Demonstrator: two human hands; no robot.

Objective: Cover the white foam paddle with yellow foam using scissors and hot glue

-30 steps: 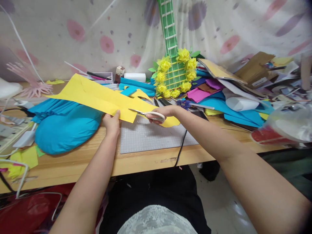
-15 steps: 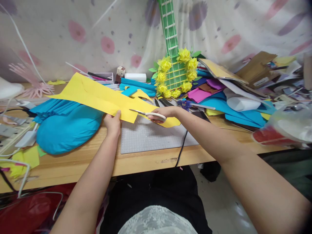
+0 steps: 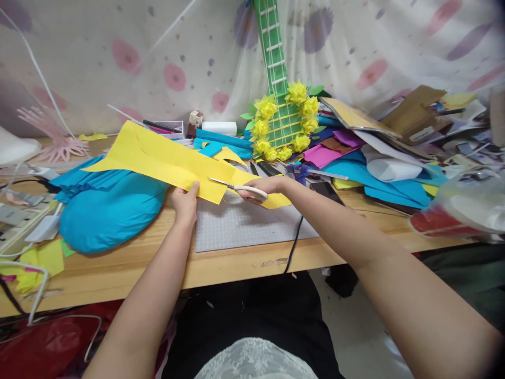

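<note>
A large sheet of yellow paper (image 3: 158, 158) slants across the middle, raised over the bench. My left hand (image 3: 185, 202) pinches its lower edge, thumb on top. Scissors with pale handles (image 3: 252, 192) sit in my right hand (image 3: 262, 187), closed around the loops. Their blades reach left over the yellow sheet, on the cut line near its right part. More yellow paper lies beneath and right of my right hand. Below both hands is a grey cutting mat (image 3: 236, 234). A blue crepe-paper bundle (image 3: 114, 210) rests left of my left hand.
A green paper guitar (image 3: 280, 113) ringed with yellow paper flowers (image 3: 266, 107) stands behind the mat. Blue and pink papers (image 3: 323, 155) pile up at right, near a clear plastic container (image 3: 461, 205). A black cable (image 3: 294, 245) hangs over the bench's front edge.
The scissors' blades have shifted slightly left along the yellow sheet. My left hand and the sheet have moved slightly right and down in the view.
</note>
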